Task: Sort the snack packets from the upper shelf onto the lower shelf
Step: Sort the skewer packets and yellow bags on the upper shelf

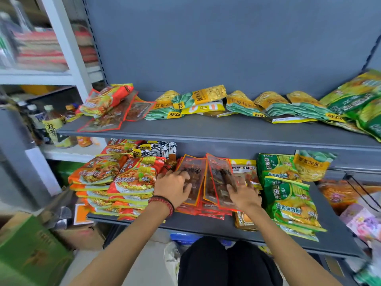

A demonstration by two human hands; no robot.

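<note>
Orange noodle packets [115, 178] are stacked just left of the left hand [172, 187]. Its spread, relaxed fingers press on the red-edged clear packets [216, 172] on the lower shelf [195, 229]. The right hand [244, 195] lies flat on the same pile, fingers straight. Green noodle packets [288, 195] sit just right of them.
</note>
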